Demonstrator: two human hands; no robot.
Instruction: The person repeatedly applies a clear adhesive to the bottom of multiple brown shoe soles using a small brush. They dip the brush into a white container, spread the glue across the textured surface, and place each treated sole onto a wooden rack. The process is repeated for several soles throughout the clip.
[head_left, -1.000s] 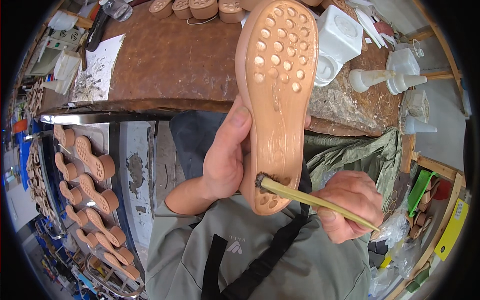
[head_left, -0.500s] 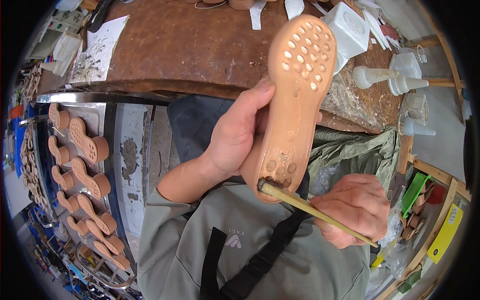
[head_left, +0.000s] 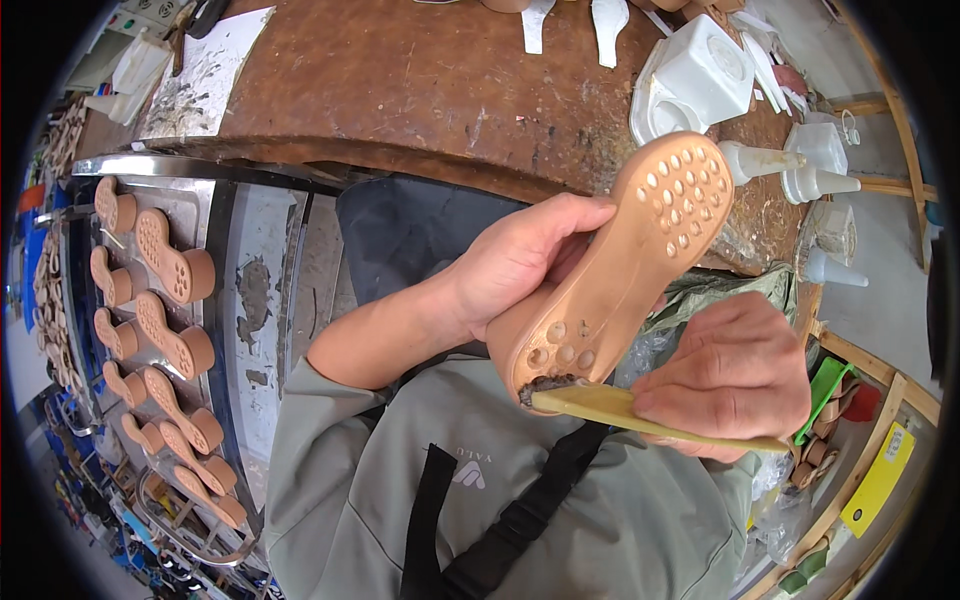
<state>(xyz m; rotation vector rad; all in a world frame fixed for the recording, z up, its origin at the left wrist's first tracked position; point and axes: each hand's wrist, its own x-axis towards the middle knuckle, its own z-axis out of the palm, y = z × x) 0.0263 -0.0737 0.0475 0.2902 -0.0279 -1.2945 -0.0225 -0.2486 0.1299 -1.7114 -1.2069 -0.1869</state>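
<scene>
Held sole (head_left: 612, 262), stained brown worktable (head_left: 400, 90), metal tray (head_left: 172, 192)

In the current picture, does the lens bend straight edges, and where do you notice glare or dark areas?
Head view: yes, the front edge of the table looks bowed; head view: black fills the corners; head view: shine lies on the rim of the metal tray, and the held shoe sole has small glints in its dents.

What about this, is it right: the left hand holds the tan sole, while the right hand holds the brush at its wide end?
Not the wide end: the head view shows the brush at the narrow end of the tan sole. The left hand does hold it, and the right hand the brush.
</scene>
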